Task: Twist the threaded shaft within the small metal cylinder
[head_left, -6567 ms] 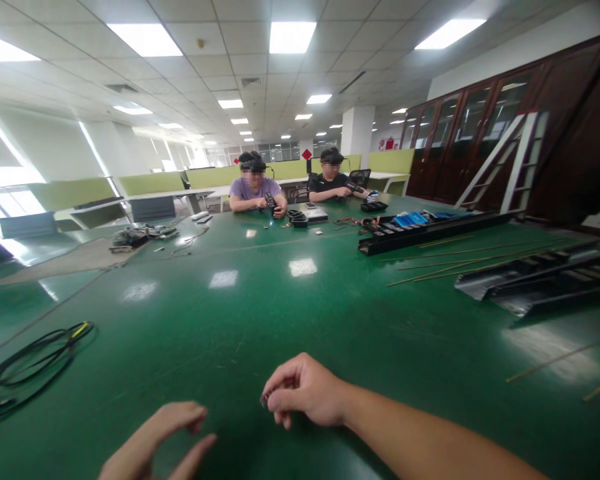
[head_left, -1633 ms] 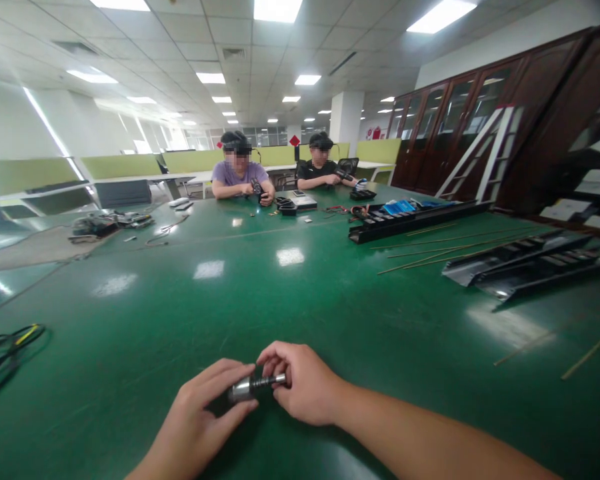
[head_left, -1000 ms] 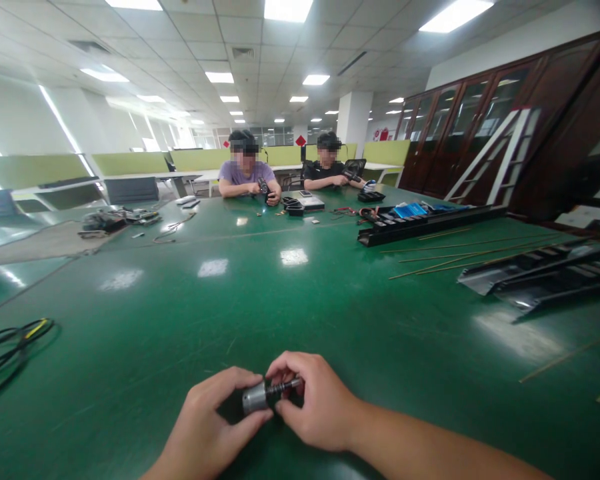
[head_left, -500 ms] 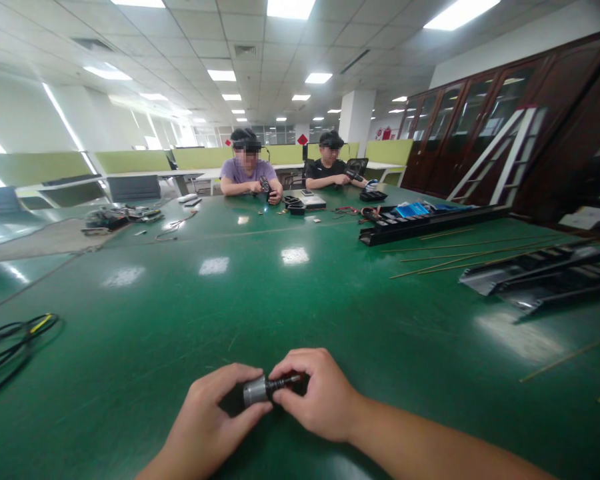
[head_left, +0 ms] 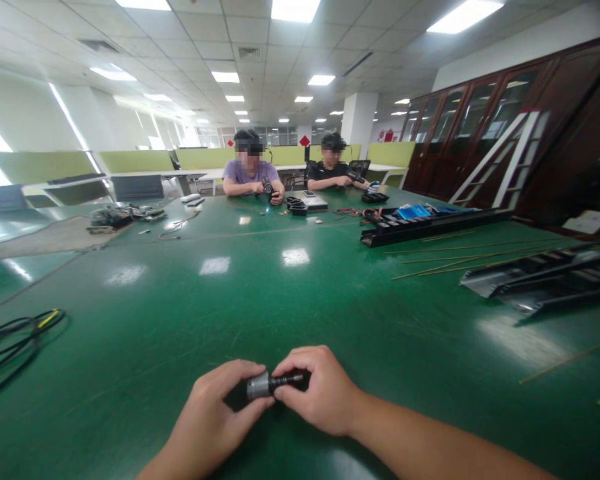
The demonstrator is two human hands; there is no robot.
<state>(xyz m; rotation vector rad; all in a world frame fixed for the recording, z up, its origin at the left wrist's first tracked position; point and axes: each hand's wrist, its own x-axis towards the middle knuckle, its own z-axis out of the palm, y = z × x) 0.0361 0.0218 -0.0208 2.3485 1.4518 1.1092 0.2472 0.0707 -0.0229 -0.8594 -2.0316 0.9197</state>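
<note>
Low in the middle of the view, a silver cylindrical metal part lies between my hands, just above or on the green table. My left hand grips the cylinder from the left, thumb below and fingers above. From its right end sticks a dark ridged shaft with a thin lighter tip. My right hand pinches at that shaft with thumb and forefinger, its other fingers curled behind. The far side of the part is hidden by my fingers.
A coiled black cable lies at left on the green table. Metal channels and thin rods lie at right. Two people sit across the table, each handling a drill-like tool. A ladder stands behind at right.
The whole view has shifted very slightly. My hands keep almost the same grip on the metal part, which sits a little higher and further right in the picture.
</note>
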